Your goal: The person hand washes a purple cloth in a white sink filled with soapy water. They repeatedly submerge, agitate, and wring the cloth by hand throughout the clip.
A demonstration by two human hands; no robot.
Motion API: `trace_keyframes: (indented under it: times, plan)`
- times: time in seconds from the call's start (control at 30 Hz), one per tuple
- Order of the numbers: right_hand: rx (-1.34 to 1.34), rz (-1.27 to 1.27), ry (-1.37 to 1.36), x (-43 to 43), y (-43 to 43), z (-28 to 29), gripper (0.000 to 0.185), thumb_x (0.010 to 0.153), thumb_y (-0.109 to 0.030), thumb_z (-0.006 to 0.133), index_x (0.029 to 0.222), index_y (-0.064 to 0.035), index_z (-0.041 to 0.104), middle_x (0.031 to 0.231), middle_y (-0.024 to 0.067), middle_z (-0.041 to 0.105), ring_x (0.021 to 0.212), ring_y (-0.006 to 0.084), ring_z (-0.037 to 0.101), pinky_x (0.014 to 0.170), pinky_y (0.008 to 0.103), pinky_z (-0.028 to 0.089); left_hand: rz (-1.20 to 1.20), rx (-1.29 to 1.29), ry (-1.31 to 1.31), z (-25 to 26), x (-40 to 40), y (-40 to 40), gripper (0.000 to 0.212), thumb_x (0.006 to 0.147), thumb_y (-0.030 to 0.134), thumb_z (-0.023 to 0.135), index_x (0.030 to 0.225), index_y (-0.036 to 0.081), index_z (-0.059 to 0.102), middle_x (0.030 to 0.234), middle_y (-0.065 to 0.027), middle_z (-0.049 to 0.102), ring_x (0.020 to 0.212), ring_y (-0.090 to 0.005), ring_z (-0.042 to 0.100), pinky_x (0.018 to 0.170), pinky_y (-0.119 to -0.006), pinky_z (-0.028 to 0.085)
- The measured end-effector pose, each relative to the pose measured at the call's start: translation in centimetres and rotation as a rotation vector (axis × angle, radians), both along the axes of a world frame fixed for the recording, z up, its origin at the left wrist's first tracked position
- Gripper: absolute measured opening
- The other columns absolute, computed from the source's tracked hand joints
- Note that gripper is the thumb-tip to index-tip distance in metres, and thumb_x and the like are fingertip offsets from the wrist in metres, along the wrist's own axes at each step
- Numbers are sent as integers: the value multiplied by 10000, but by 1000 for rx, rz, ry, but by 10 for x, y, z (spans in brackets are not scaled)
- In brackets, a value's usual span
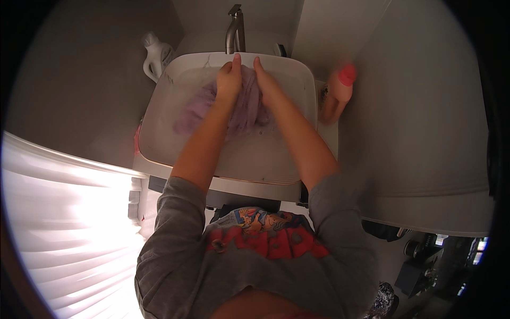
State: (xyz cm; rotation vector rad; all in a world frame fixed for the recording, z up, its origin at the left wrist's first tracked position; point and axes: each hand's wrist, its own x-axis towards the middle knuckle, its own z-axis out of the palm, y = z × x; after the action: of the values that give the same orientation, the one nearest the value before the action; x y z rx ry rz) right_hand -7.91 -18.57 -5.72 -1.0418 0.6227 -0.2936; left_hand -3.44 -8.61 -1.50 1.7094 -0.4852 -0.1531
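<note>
A wet lilac cloth (pixel 245 107) lies bunched in cloudy water in a white basin (pixel 308 87) with a thin dark rim line. My left hand (pixel 229 81) grips the cloth's far end, its thumb pointing towards the tap. On the other side of that bunch my right hand (pixel 267 81) holds it too, thumb raised, fingers mostly hidden by the cloth. Part of the fabric spreads leftward under the water. Just beyond my thumbs stands a brushed metal tap (pixel 235 32), with no stream visible from its spout.
A white detergent bottle (pixel 156 56) with a handle stands left of the basin. To the right is a pinkish bottle with a red cap (pixel 338 91). A small dark object (pixel 281 50) sits behind the rim. Walls flank both sides; a bright white curtain (pixel 75 235) hangs lower left.
</note>
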Motion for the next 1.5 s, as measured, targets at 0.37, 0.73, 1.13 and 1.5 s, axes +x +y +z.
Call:
trace_keyframes:
  times: [0.37,0.73,1.13,1.5]
  plan:
    - [-200,-23,-57,-26,47,43,503,857,-470,523,1067,-16,570,1058,82,565,958,159,500,830,307,401,98,-26,-253,1,-3,11,397,885,308,492,670,-23,527,581,-205,506,502,-318,476,514,-389,388]
    - [-210,-164,-152,-16,41,38,317,868,-291,521,862,15,604,791,46,572,704,119,478,602,275,397,56,33,-252,-1,-17,6,427,901,341,438,674,-7,535,655,-232,545,633,-406,531,574,-441,408]
    - [-257,-93,-106,-16,52,42,267,851,-256,530,793,0,580,747,33,556,685,119,482,595,286,401,57,43,-261,0,-3,17,378,892,313,467,713,-14,533,667,-219,547,624,-387,514,583,-416,410]
    - [-372,-23,-43,-17,48,42,319,881,-243,482,1037,22,568,942,64,580,835,152,537,719,296,435,74,52,-246,-4,-4,18,368,903,320,451,740,1,535,658,-220,529,600,-369,486,581,-389,411]
